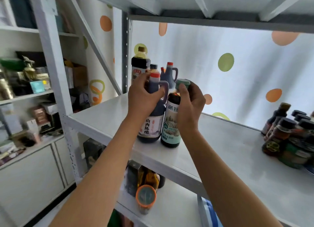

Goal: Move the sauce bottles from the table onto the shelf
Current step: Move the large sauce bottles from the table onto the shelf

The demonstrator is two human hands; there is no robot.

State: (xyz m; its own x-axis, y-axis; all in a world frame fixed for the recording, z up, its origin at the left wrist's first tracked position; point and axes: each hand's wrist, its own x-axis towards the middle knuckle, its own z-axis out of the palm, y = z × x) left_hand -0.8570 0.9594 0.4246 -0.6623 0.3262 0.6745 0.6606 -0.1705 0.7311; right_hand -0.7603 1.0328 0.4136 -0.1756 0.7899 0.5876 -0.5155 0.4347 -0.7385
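A white cloth (212,60) with orange and green dots hangs behind a white metal rack (51,60), and light shines through it. On the left stands a white cupboard (28,172) with messy, crowded boards above it

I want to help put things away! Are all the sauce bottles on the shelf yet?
Some are: a few bottles already stand at the back of the white shelf. Right now the left hand grips the red-capped bottle and the right hand grips the green-capped bottle, both resting on the shelf. The table is out of view, so what's left is unknown.
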